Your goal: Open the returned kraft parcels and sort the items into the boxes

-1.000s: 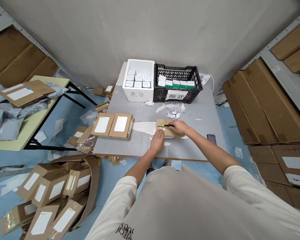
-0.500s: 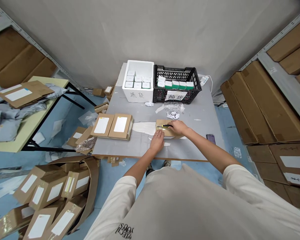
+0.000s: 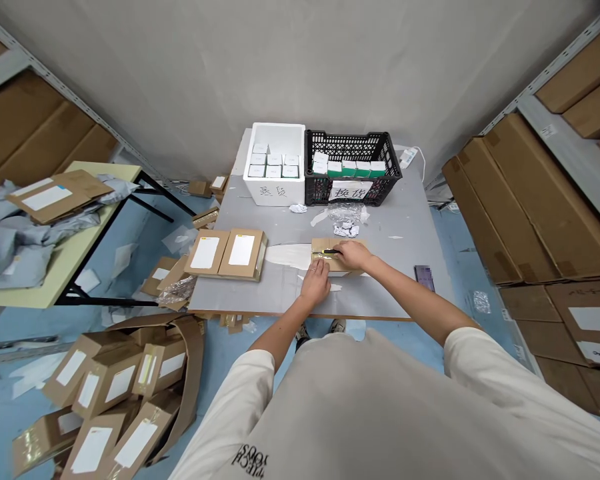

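A small taped cardboard box (image 3: pixel 322 245) lies on the grey table in front of me. My left hand (image 3: pixel 315 280) presses its closed fingers on the box's near left corner. Above the box top, my right hand (image 3: pixel 351 255) is closed around a yellow-and-black utility knife (image 3: pixel 331 251). The knife's tip points left, along the taped top; whether the blade cuts in is too small to tell. Left of my hands, two labelled cardboard boxes (image 3: pixel 241 248) lie side by side.
At the table's back stand a white foam box (image 3: pixel 275 193) and a black crate (image 3: pixel 349 193), both holding small white boxes. Crumpled paper (image 3: pixel 347 230) and bubble wrap (image 3: pixel 345 212) lie behind my hands. A phone (image 3: pixel 424 277) lies at right. Parcels fill a large carton (image 3: pixel 193 373) at lower left.
My right hand and the knife have shifted very slightly left over the box. The left hand keeps its place on the box. The whole view has turned a little.
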`<move>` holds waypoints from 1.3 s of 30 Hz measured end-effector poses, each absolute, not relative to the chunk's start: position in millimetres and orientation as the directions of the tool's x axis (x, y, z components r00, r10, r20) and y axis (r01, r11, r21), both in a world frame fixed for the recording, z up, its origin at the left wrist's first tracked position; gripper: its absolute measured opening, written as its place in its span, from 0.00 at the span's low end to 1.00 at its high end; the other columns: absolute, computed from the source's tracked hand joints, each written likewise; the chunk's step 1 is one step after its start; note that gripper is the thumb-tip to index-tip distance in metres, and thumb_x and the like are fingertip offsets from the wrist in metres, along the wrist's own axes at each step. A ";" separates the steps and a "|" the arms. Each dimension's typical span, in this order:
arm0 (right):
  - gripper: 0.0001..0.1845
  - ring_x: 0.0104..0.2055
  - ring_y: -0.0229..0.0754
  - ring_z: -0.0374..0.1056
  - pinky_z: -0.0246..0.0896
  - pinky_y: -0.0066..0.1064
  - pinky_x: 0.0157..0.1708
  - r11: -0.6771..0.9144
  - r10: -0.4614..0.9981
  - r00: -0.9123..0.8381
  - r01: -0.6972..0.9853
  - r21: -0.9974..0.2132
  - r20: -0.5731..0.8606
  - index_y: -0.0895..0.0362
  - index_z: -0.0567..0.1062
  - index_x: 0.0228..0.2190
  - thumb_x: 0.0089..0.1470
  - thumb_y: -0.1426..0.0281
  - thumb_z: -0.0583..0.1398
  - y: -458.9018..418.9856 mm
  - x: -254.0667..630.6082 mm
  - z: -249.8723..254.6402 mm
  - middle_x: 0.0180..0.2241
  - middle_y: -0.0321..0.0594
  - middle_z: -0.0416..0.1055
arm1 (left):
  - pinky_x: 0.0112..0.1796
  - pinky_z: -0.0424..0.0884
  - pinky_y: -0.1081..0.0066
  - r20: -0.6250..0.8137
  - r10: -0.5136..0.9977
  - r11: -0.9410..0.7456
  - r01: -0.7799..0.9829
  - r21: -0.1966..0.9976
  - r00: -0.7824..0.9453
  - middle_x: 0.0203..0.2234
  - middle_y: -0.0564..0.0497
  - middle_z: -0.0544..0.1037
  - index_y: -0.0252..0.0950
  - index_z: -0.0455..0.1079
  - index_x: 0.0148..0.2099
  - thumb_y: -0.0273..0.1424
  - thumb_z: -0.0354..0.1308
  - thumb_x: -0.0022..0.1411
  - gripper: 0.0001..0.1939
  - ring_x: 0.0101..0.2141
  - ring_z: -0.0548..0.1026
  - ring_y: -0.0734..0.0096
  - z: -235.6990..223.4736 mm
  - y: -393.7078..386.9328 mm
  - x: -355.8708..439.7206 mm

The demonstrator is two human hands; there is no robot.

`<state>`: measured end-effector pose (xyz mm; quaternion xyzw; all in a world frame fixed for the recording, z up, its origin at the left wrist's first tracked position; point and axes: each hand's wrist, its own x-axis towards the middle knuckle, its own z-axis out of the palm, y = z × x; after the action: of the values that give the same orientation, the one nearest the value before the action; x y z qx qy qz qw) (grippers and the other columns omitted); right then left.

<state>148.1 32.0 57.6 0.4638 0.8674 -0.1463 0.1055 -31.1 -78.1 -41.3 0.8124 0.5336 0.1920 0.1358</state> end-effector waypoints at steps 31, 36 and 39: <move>0.16 0.50 0.55 0.73 0.63 0.38 0.45 0.450 0.797 -0.397 0.893 0.009 -0.456 0.56 0.81 0.48 0.66 0.67 0.56 41.0 257.8 84.6 0.48 0.55 0.77 | 0.69 0.57 0.50 0.114 0.930 -0.368 0.875 0.314 0.350 0.68 0.32 0.63 0.26 0.54 0.71 0.26 0.49 0.68 0.31 0.71 0.56 0.50 -47.0 -77.1 -25.7; 0.16 0.49 0.55 0.73 0.63 0.37 0.43 0.438 0.805 -0.379 0.899 0.027 -0.456 0.55 0.82 0.45 0.65 0.68 0.55 37.7 288.2 84.1 0.48 0.55 0.78 | 0.68 0.58 0.48 0.109 0.933 -0.359 0.882 0.305 0.342 0.67 0.32 0.64 0.27 0.54 0.72 0.26 0.48 0.68 0.31 0.71 0.57 0.50 -50.0 -76.9 -21.8; 0.16 0.48 0.54 0.74 0.63 0.37 0.41 0.434 0.812 -0.389 0.901 0.003 -0.435 0.54 0.82 0.46 0.64 0.66 0.56 37.7 310.0 82.6 0.47 0.53 0.78 | 0.67 0.58 0.48 0.097 0.935 -0.355 0.887 0.297 0.341 0.67 0.32 0.64 0.27 0.53 0.72 0.25 0.49 0.67 0.32 0.70 0.58 0.49 -49.6 -75.8 -20.0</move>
<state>310.0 37.7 82.6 0.5190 0.8252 -0.1173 0.1896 -20.0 -75.8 -49.6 0.8133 0.5599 0.1256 0.0960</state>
